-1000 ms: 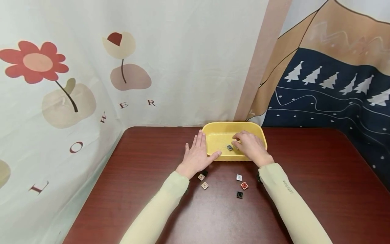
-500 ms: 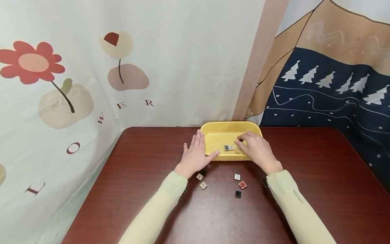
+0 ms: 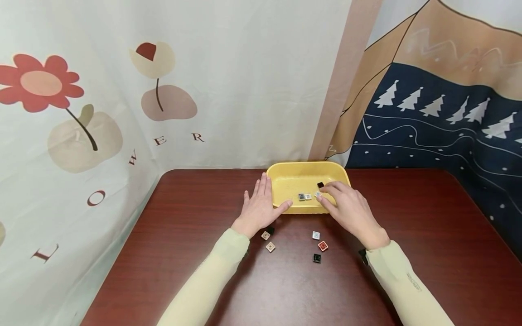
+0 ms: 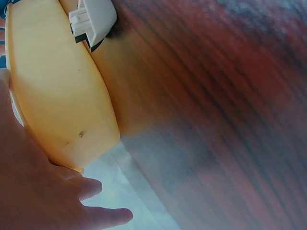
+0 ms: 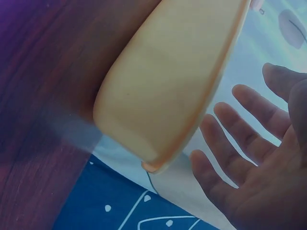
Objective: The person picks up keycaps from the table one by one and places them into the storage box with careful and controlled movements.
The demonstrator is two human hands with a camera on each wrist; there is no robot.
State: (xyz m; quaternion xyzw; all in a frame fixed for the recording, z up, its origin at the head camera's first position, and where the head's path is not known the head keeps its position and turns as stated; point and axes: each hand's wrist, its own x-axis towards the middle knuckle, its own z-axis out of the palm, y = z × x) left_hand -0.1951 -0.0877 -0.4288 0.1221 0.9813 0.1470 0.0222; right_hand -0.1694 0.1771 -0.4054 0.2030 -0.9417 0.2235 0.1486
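My left hand [image 3: 260, 206] rests with straight fingers along the left end of a yellow plastic tub [image 3: 306, 209], thumb over its near rim. My right hand [image 3: 350, 209] hangs over the tub's right part, fingers spread and gently bent; nothing shows between its fingers [image 5: 230, 139] in the right wrist view. Inside the tub lie small square keycap-like pieces: a grey one [image 3: 301, 197] beside a white one [image 3: 307, 196], another pale one [image 3: 317, 194] by the right fingertips, and a black one [image 3: 320, 184] farther back.
On the brown table, nearer me, lie a white piece [image 3: 316, 235], a red one [image 3: 323, 246] and a black one [image 3: 317, 258]. Two beige pieces [image 3: 270, 246] and a dark one lie by the left wrist. A printed curtain [image 3: 244, 90] hangs behind the tub.
A white piece now lies beside the grey one in the tub. The right hand has let go of the black piece there and drawn back right and nearer. The left hand stays on the tub.
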